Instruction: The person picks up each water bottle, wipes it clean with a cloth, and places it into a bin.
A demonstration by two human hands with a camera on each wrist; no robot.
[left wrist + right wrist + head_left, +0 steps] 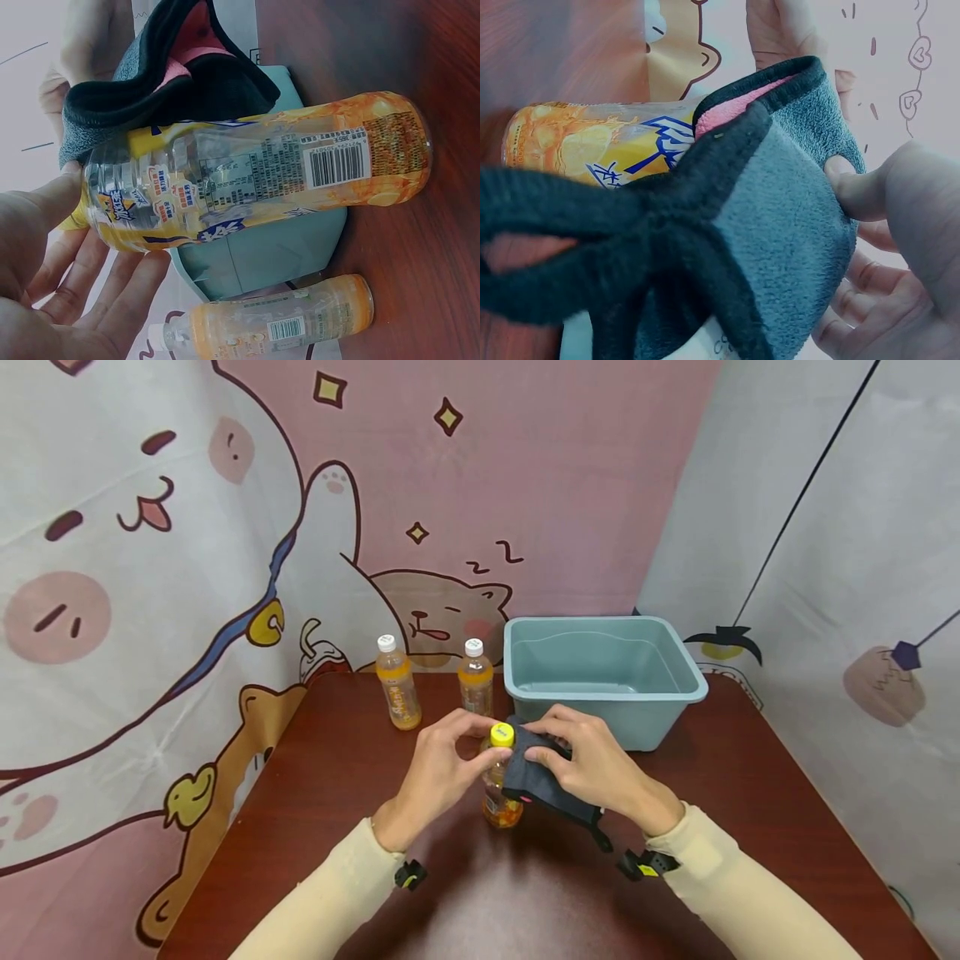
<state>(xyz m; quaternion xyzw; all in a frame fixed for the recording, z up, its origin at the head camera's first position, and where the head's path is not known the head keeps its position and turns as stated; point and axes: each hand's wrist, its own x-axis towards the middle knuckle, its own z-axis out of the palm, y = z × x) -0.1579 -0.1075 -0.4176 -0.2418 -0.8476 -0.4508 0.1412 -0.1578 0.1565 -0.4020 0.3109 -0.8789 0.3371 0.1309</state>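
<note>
My left hand (438, 764) grips a clear plastic drink bottle (247, 169) by its neck, just under the yellow cap (502, 735). The bottle stands upright, with a yellow and orange label of fruit and a barcode. In my right hand (600, 768) is a folded dark grey cloth (787, 202) with black edging, a hanging loop (555, 262) and a pink inner side. Thumb and fingers pinch the cloth, which lies against the upper side of the bottle. Part of the bottle is hidden behind the cloth in the right wrist view.
Two white-capped bottles with orange labels stand farther back, one at the left (400, 693) and one near the middle (476, 681). A grey-green plastic bin (607, 697) sits at the back right of the brown table (330, 810). Cartoon-printed curtains (555, 493) hang behind.
</note>
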